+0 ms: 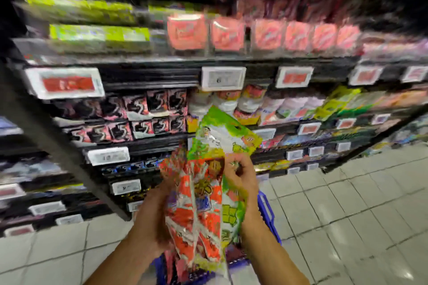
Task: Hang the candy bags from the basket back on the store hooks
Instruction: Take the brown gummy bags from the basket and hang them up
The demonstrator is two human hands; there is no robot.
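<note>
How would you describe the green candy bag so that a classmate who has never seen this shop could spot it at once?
Start at the dark store shelves, then drop to the two hands above the blue basket. The right hand grips the green candy bag, which sticks up highest. Unlike the orange bags in front, it is lime green with a hang hole at its top.

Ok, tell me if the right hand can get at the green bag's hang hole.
Probably yes: the right hand already grips the green bag just below its hang hole, which nothing covers.

red candy bags point(196, 213): upright bunch above blue basket point(268, 213) | green candy bag point(222, 139): behind, tilted right
</note>
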